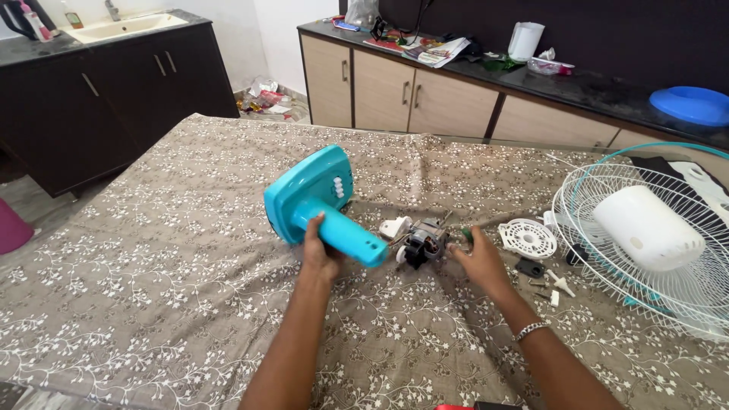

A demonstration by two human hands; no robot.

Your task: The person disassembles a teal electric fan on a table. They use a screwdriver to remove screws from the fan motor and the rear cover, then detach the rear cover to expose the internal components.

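So the whole surface is covered in a brown cloth with a white floral vine print, kinda wrinkly near the middle. Far left there's a bit of something magenta, cut off by the frame, can't tell what it is. The left hand is wrapped around the neck of a glossy turquoise plastic fan base, tipped on its side so the flat foot faces the camera; its underside is hidden. A row of white buttons shows on the foot. Just right of the neck's open end lies a small metal fan motor with white plastic bits and wires, hard to make out in detail. The right hand sits just beside that motor, fingers pinching something small and green, too tiny to identify. Further right: a round white slotted plastic cover, some loose little parts, then a white wire fan grille with a smooth white cylindrical housing in it, cut off at the edge.
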